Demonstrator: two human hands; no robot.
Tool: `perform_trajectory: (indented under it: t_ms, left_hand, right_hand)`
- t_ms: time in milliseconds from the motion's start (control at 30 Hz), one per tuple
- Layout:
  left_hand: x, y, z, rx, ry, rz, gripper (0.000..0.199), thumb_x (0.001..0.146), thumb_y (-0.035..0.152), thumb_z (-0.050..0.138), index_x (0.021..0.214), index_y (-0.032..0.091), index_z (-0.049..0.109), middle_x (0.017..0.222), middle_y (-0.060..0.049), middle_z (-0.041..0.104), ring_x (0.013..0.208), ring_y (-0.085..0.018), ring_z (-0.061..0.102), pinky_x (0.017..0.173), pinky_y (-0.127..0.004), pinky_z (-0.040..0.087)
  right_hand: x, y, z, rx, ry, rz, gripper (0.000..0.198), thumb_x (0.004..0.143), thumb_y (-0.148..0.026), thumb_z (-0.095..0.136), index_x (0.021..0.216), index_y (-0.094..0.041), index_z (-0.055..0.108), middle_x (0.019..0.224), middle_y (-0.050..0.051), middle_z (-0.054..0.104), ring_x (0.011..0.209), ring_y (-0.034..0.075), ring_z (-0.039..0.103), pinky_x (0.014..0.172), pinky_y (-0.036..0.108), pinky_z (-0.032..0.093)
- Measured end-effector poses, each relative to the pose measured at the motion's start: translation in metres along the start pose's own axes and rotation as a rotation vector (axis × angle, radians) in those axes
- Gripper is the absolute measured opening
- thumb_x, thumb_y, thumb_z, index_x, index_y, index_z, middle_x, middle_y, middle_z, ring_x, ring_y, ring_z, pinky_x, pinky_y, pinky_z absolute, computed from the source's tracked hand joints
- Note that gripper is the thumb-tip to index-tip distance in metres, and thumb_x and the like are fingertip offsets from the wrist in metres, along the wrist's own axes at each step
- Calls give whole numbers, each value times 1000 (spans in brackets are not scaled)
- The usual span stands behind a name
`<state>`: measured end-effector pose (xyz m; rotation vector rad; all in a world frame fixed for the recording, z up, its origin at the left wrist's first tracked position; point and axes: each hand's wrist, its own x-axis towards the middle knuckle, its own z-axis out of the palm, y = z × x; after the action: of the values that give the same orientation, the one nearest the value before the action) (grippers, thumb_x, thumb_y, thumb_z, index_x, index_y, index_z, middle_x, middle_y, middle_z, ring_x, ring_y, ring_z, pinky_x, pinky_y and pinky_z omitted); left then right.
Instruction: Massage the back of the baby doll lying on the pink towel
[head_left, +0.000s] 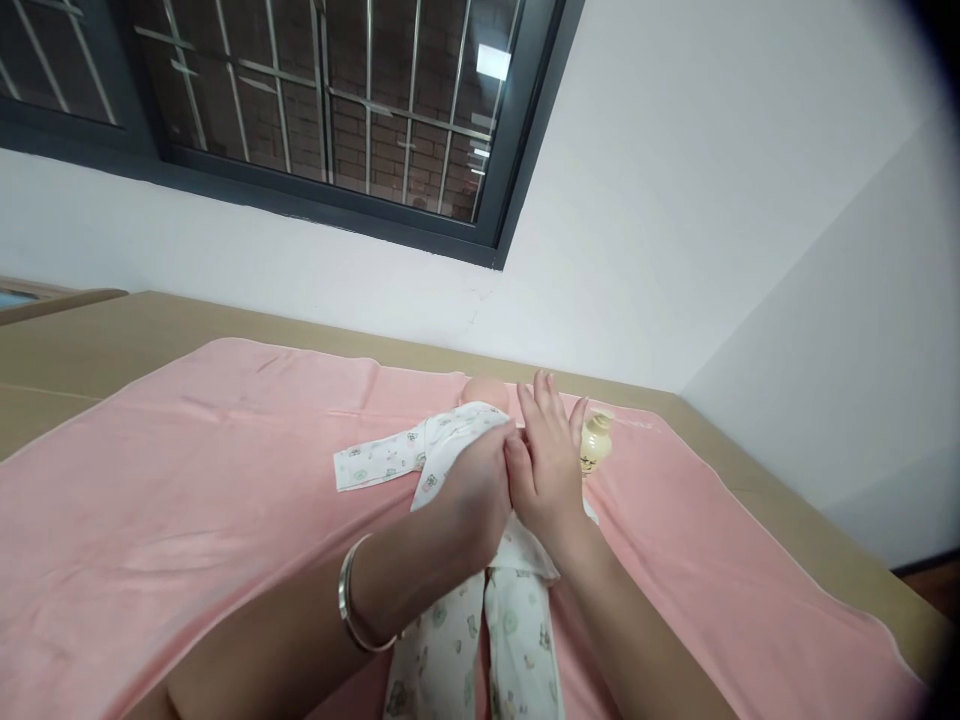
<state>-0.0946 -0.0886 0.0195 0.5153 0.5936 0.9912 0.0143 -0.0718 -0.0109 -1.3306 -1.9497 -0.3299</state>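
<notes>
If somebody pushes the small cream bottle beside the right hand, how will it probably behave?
The bottle could tip, since it seems to stand on soft pink cloth. Its surface looks smooth, so it may feel slippery. Its rounded body might roll once it lies down.

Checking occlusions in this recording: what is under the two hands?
Beneath the left hand and right hand, white printed clothing shows around them, over a pink cloth. The clothing's middle is covered, so what lies there cannot be seen.

Trousers [521, 640] cut off (lower edge)
</notes>
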Motion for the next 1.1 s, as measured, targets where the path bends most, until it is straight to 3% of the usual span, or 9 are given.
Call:
perform_trajectory:
  t_ms: [133,267,367,500,633,700,833,900,1100]
  left_hand:
    - [32,24,-13,89,153,308,33,92,27,44,118,13,60,130,-12,62,125,-23,55,111,-33,38]
    - [81,39,-55,502,321,690,26,86,24,53,109,16,63,125,-9,64,122,-19,56,108,-30,40]
    - [113,34,-90,940,422,611,23,83,20,52,99,16,67,113,-8,70,110,-22,62,102,-35,44]
    - [134,7,-121,1211,445,719,26,85,15,46,96,17,69,106,-7,72,101,-21,65,95,-35,48]
    - [140,-9,-131,1241,470,802,29,87,16,43,98,19,70,108,-6,72,104,-20,64,97,-35,47]
    - [140,-9,-133,1235,476,816,28,87,16,44,97,19,70,107,-6,73,102,-20,65,96,-35,48]
    - [141,-8,-135,1244,480,831,27,85,16,45,94,20,70,102,-5,73,97,-20,66,93,-35,50]
    - [141,-8,-136,1260,476,839,27,85,16,45,94,20,70,101,-6,73,97,-20,66,93,-35,50]
    - [141,-10,-136,1267,479,831,28,85,15,44,95,19,70,103,-7,73,99,-21,65,94,-36,49]
  right_hand:
    - [5,12,29,-11,-178,173,58,101,-37,28,151,-8,25,158,19,17,147,28,12,117,55,11]
    - [-4,14,65,21,-429,5,52,100,-35,34,147,-12,37,155,16,27,146,29,16,117,53,11]
    - [-4,29,86,93,-471,-97,46,101,-38,35,143,-20,45,155,8,31,147,24,15,119,49,6]
    - [4,58,96,151,-443,60,48,102,-38,31,143,-18,45,154,8,33,145,22,22,119,46,13]
    - [-1,49,95,-45,-396,273,59,101,-40,32,145,-2,39,148,22,38,141,30,31,115,46,22]
    - [-7,35,94,-136,-393,265,59,100,-36,32,144,2,38,147,26,37,141,33,29,115,46,21]
    - [-5,31,90,-33,-492,-7,51,100,-31,32,146,-13,40,155,10,31,146,26,19,119,44,11]
    - [1,43,89,36,-530,-28,49,101,-35,29,147,-19,40,156,5,29,146,22,19,119,43,11]
    - [-2,40,84,-138,-506,263,66,99,-47,33,149,-3,30,152,24,29,142,34,26,114,50,20]
